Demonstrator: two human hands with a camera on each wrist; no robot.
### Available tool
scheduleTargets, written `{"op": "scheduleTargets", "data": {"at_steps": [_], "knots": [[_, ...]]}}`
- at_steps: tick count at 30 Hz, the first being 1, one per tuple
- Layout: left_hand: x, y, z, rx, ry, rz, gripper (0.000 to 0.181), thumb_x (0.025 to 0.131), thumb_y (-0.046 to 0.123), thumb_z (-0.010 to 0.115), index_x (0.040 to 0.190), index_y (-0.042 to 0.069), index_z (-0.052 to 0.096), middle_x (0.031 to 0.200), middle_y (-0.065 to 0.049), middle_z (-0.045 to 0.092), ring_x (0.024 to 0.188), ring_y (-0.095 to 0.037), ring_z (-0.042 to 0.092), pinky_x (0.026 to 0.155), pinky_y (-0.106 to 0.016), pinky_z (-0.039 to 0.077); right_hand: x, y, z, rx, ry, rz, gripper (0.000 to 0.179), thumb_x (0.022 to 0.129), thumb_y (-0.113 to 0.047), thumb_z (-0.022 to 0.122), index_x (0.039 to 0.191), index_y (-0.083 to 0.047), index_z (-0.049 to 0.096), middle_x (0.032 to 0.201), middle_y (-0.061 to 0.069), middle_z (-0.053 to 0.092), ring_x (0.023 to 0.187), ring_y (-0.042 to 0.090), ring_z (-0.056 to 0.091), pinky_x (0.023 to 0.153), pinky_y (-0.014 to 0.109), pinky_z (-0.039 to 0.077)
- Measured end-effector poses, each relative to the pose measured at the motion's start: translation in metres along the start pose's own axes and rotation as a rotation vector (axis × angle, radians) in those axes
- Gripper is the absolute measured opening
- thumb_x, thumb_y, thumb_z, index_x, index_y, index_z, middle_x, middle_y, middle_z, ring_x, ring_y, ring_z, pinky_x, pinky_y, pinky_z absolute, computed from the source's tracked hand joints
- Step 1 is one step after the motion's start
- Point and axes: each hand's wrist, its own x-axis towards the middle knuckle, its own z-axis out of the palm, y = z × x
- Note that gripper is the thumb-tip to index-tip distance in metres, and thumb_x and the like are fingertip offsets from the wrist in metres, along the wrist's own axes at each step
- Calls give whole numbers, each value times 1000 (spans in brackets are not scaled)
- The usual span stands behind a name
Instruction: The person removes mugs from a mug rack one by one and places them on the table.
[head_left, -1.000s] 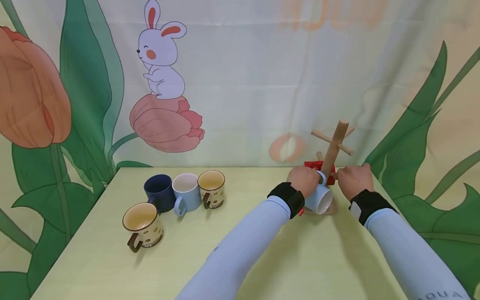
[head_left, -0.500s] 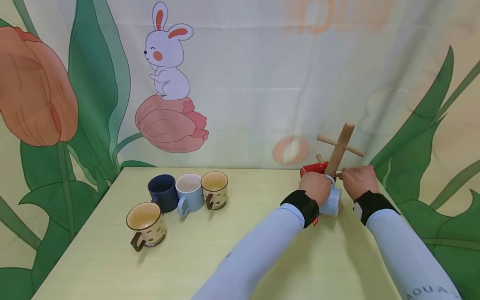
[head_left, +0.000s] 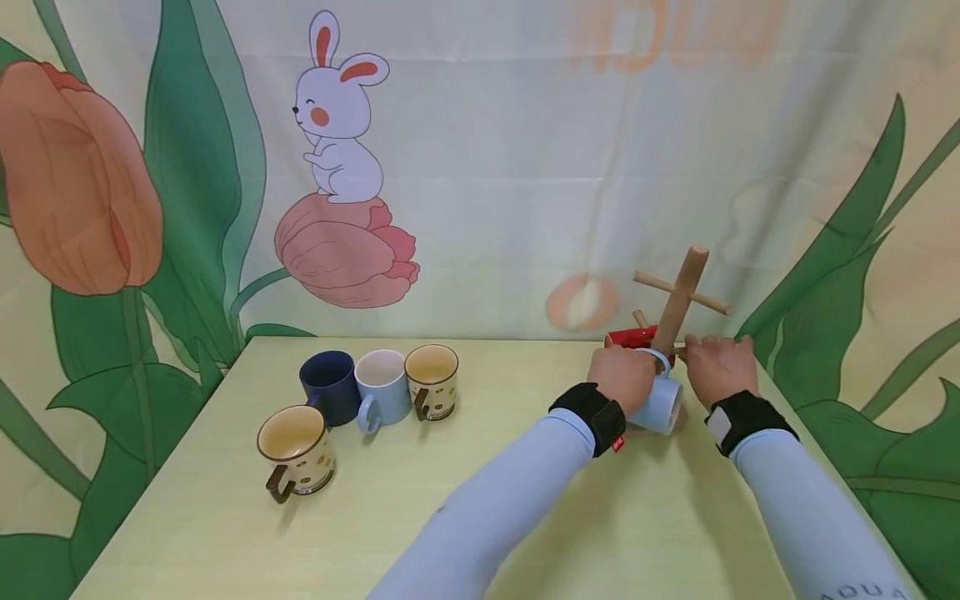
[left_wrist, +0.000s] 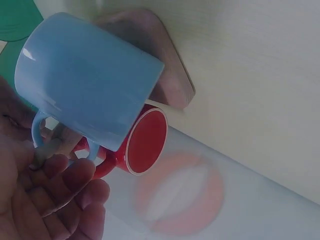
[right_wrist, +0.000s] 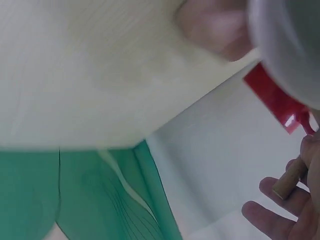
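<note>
The white cloth backdrop [head_left: 480,167], printed with a rabbit and tulips, filled my head feed from 9 through 12 to 3 o'clock. Below it spread the pale yellow flat table [head_left: 450,517], and two light blue fabric sleeves [head_left: 487,508] reached in from 6 and 4 o'clock. The brown wooden mug tree [head_left: 678,308] stood at 3 o'clock, its post leaning toward 1. At 4 o'clock, just by the post, the person's left hand [head_left: 621,377] had its fingers closed on the handle [left_wrist: 36,131] of a glossy light blue mug [left_wrist: 90,80], which hung tilted on its side above the tree's base. The right hand [head_left: 723,371], between 3 and 4, gripped a slim round wooden peg [right_wrist: 287,186] on the tree; I couldn't tell whether that peg ran through the handle. At 8 o'clock sat the nearest cup, a cream spotted mug with a brown handle [head_left: 296,450]; behind it stood a navy blue mug [head_left: 330,392], a pale blue mug with a white inside [head_left: 384,392] and, at 7, a smaller-looking cream spotted mug [head_left: 435,387]. The glossy red mug [head_left: 633,337], mostly hidden, lay sideways behind the post at 3.
</note>
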Motion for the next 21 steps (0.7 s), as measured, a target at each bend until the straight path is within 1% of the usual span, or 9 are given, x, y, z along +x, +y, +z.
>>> {"op": "scheduleTargets", "data": {"at_steps": [3,5,8,10,12,15,16,19,21], "knots": [[0,-3,1,-20,-59,-3,22,104,34,49,107,31,71,85,8,69,69,-10,63,59,-28,53,-4,0,-2,51,-20,67,21,100,-17,58,109,2,64,98,25,66,90,48,62,91,73,35],[-1,-8,4,-40,-99,-34,24,104,34,49,115,30,70,90,7,70,73,-11,64,60,-30,52,-8,-2,-5,88,-41,112,24,101,-17,55,116,1,63,109,25,64,100,48,59,94,74,31],[-6,-19,6,-59,-167,-89,36,103,38,49,133,23,63,97,3,69,81,-14,64,63,-32,51,-16,-6,-8,158,-67,186,32,103,-20,52,125,2,57,121,26,58,112,49,53,97,76,27],[-10,-29,8,-79,-189,-114,41,101,42,52,134,22,62,100,2,68,86,-16,63,64,-35,51,-22,-10,-10,207,-73,244,37,104,-22,49,129,5,53,127,28,54,117,51,49,98,76,25],[-15,-40,9,-90,-214,-116,43,100,46,52,134,20,62,101,-1,67,89,-18,63,67,-38,52,-29,-14,-12,267,-67,312,42,104,-23,46,134,7,49,133,31,51,120,52,47,98,76,26],[-24,-55,12,-118,-240,-122,39,98,49,55,120,20,68,103,-3,66,92,-21,62,73,-40,52,-40,-21,-13,366,-62,409,50,106,-25,41,138,12,43,137,35,47,121,54,47,96,73,33],[-28,-59,12,-125,-248,-125,41,97,50,56,120,19,68,104,-4,66,93,-22,62,74,-41,52,-44,-24,-14,416,-73,443,53,107,-28,38,140,14,40,139,36,45,122,54,46,96,72,34],[-40,-71,11,-145,-263,-136,46,94,53,60,120,16,66,106,-6,65,96,-24,62,77,-41,52,-57,-31,-14,556,-123,533,69,107,-42,32,145,16,30,143,38,38,126,56,41,98,68,35],[-50,-78,10,-162,-257,-139,47,93,53,62,119,14,66,106,-7,65,97,-25,62,77,-42,52,-65,-37,-14,628,-170,588,82,105,-53,29,147,16,24,145,39,34,130,56,37,101,67,33]]}}
